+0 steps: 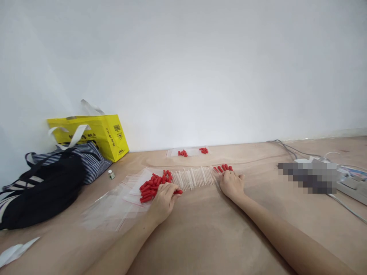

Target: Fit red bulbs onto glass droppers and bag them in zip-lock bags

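Note:
My left hand point(165, 198) is closed on a red piece point(178, 191) beside a pile of small red pieces point(149, 187). The pile lies on clear plastic bags point(114, 202). A row of thin clear sticks point(192, 178) runs across the table between my hands. At the row's right end, my right hand point(231, 183) has its fingers curled down next to several red pieces point(223, 168) lying side by side. What its fingertips hold, if anything, is hidden.
Near the wall lies a clear bag point(171, 152) with red pieces. A yellow bag point(116, 141), striped bag point(94, 162), black bag point(57, 183) and small bottle point(111, 174) stand left. White power strips point(351, 188) and cables point(348, 211) lie right.

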Available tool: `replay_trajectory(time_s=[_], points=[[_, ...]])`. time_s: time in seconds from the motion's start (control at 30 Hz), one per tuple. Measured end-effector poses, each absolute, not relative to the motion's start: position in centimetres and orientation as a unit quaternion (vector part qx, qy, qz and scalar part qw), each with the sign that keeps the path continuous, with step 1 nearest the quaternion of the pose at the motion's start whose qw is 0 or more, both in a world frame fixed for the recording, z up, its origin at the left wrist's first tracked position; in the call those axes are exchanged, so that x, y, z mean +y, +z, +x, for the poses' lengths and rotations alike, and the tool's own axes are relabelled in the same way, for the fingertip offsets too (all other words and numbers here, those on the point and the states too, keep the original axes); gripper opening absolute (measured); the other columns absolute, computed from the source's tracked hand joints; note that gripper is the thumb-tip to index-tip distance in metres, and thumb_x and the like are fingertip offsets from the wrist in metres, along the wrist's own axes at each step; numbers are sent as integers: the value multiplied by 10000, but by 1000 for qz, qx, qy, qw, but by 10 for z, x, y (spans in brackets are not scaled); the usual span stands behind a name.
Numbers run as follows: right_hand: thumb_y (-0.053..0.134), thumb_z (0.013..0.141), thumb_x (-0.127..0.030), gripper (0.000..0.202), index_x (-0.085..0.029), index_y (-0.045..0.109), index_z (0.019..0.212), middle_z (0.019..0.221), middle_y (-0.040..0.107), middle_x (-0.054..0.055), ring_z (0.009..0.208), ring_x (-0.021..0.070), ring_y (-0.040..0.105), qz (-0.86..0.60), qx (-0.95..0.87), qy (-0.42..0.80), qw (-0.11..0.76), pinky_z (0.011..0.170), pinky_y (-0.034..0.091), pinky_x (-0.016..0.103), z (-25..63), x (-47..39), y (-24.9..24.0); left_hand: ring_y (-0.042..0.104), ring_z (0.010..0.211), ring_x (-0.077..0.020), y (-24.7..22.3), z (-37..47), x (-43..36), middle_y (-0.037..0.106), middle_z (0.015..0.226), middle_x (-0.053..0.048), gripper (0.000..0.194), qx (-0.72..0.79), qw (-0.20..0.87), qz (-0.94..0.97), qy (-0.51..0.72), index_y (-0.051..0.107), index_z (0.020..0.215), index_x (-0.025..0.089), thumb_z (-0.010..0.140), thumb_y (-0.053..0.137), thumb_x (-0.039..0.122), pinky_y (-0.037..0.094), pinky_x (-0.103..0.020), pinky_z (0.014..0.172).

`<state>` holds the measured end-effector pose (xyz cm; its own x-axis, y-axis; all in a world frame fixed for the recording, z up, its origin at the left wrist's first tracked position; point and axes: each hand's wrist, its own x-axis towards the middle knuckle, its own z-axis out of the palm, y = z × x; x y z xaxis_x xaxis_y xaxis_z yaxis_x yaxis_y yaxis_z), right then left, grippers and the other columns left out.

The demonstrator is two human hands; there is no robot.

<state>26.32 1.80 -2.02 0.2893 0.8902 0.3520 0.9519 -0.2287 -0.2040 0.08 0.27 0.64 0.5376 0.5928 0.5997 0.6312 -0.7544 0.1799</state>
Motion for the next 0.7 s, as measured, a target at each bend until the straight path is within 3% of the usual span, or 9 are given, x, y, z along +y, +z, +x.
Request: replay_trajectory(time_s=[0.17,0.33,0.43,0.7], points=[[358,835,-253,223,-164,560,807,851,625,98,881,241,510,-689,-646,-59,323,766,282,382,264,10,-23,560,757,-161,-2,8,-4,576,843,-35,246,-371,-120,-833,-392,467,1059,192,823,397,196,433,-293,706],[347,835,-214,258,-207,578,951,867,607,68,830,193,512,-544,-744,-3,387,730,311,329,246,-10,-22,597,787,-169,-4,16,-7,607,804,-29,116,-404,-336,-732,-435,516,853,174,761,494,241,458,-303,729],[339,845,-179,276,-222,594,941,834,615,48,771,165,521,-512,-774,22,372,696,287,309,231,-25,-20,610,850,-186,-4,20,-9,637,797,-24,192,-409,-451,-638,-471,469,780,177,680,600,276,457,-315,779],[384,832,-135,233,-222,579,924,834,626,26,778,144,521,-487,-790,16,373,686,248,293,218,-36,-14,611,894,-205,-2,20,-11,658,809,-28,264,-409,-488,-611,-471,441,752,186,653,638,332,437,-368,836]])
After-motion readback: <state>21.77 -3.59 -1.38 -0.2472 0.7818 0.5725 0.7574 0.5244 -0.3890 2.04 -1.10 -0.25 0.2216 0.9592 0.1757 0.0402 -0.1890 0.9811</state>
